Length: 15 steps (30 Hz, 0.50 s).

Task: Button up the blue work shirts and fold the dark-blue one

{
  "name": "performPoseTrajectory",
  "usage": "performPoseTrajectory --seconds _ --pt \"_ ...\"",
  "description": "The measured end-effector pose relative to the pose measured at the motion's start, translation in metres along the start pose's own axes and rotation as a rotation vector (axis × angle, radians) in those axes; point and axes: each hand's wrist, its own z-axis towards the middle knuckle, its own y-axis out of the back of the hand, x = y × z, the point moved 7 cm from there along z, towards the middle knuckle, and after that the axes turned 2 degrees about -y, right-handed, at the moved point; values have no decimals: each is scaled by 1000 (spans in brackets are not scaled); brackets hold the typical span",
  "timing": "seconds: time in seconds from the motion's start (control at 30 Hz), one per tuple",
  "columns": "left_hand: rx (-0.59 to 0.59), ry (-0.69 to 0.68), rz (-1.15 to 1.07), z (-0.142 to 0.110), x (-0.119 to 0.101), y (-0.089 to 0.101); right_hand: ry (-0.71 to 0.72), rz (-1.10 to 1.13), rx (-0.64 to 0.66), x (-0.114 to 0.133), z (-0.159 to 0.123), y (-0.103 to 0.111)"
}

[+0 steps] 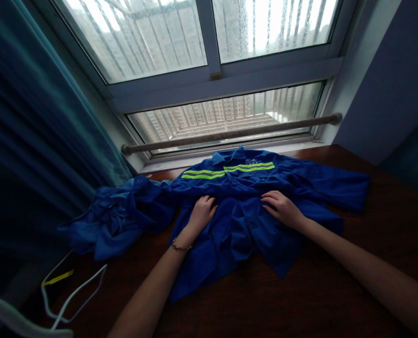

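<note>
A: Where is the blue jacket (230,225), and why does it lie in this way?
B: It lies on the wooden tabletop (251,305), below the window (214,77). Its collar (218,158) is at the far side and its lower edge is at the near side. I suppose this direction lets both arms reach the middle of the cloth easily.
A: And what do the hands do there?
B: The left hand (202,212) and the right hand (282,210) are well apart from each other, both on the jacket, nearer than the bright stripes (250,167). Probably such a wide position controls the two halves of the front equally. The fingers are bent over the cloth, but I cannot tell if they pinch it or only rest on it.
A: Is the jacket flat?
B: Not completely. The near part has many folds. At the right, one sleeve (345,185) is stretched outward, so perhaps it leaves the body free.
A: What is at the left?
B: A crumpled heap of blue cloth (117,220), beside the curtain (71,117). I cannot tell if the other sleeve goes into it. Nearer, there is a yellow strip (59,277), well apart from the hands.
</note>
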Motion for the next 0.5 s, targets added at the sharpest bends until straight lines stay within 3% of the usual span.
performPoseTrajectory --seconds 0.1,0.23,0.33,0.5 --pt "62 -77 -143 -4 -31 14 -2 90 40 35 -4 -3" --pt "377 -166 -143 -22 -61 1 -61 -37 202 63 -14 -26" --pt "464 -137 -29 -34 -59 -9 -94 -112 239 63 -20 -36" --pt "456 -134 -16 -36 -51 -14 -111 -99 281 59 -22 -37"
